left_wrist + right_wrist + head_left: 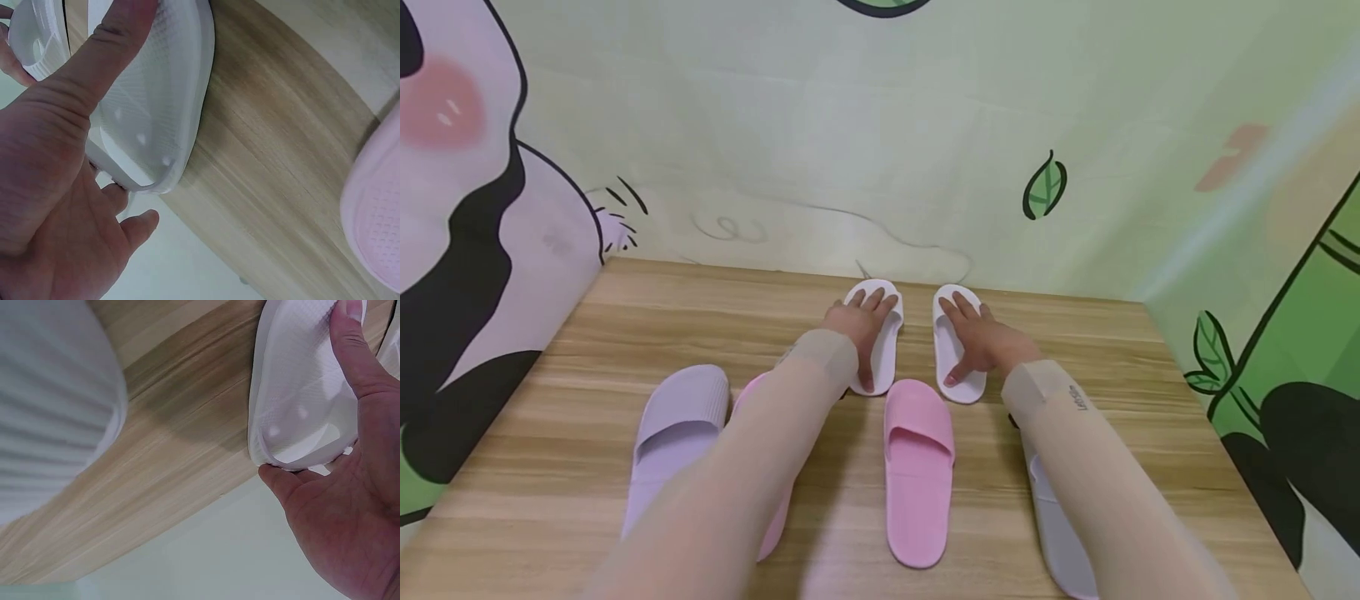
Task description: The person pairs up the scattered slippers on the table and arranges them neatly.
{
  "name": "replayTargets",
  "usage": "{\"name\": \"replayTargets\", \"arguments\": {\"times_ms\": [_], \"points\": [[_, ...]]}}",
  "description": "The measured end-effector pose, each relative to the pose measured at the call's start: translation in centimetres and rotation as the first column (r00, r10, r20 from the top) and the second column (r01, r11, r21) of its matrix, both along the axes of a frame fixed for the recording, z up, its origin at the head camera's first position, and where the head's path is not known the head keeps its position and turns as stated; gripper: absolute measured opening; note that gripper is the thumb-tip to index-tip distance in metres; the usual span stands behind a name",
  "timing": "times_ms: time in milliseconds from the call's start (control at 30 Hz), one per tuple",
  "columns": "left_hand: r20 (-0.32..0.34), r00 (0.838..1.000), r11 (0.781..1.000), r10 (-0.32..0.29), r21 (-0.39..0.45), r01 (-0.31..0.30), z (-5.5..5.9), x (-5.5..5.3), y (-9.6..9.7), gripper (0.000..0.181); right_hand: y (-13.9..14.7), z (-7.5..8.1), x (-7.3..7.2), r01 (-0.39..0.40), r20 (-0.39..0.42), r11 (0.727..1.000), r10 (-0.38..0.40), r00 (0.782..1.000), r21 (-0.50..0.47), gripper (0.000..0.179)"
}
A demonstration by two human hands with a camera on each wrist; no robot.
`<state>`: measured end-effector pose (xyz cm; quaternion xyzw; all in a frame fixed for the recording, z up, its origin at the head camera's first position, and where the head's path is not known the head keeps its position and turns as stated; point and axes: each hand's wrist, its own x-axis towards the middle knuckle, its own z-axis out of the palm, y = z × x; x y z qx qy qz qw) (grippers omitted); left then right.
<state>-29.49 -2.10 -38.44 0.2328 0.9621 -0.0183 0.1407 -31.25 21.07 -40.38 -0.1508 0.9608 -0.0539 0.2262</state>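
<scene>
Two small white slippers lie on the wood-patterned floor against the wall. My left hand [856, 323] rests on the left white slipper [887, 354], its fingers spread over the strap and its thumb stretched back toward the heel. On the right white slipper [970, 390], my right hand [983, 337] lies the same way. The left wrist view has the thumb over the textured footbed [150, 94] and the fingers by the strap. Seen from the right wrist, fingertips touch the strap edge while the thumb lies over the footbed [300, 381].
Nearer stands a pink slipper [919, 500], with another pink slipper [778, 521] partly behind my left forearm. A lavender slipper [681, 442] lies at left; a greyish-lavender one [1063, 533] is partly under my right forearm. Cartoon-printed walls [850, 150] bound the floor [1000, 500].
</scene>
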Motion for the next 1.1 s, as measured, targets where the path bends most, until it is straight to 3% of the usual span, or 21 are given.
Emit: {"name": "replayTargets", "arguments": {"times_ms": [200,800,1100], "points": [[-0.013,1.0,1.0,-0.016,0.001,0.016,-0.6,-0.8,0.2,0.14,-0.1,-0.4,-0.6,-0.005,-0.018,1.0,0.005,1.0,-0.009,0.133],[-0.017,1.0,0.996,0.001,0.091,0.001,-1.0,-1.4,0.8,0.141,-0.7,-0.6,-1.1,-0.017,-0.045,0.999,0.015,0.999,-0.038,0.134],[-0.008,1.0,0.997,-0.006,0.08,0.007,-1.3,-2.0,1.2,0.141,-1.1,-0.6,-1.3,-0.026,-0.049,0.999,0.024,0.999,-0.036,0.135]]}}
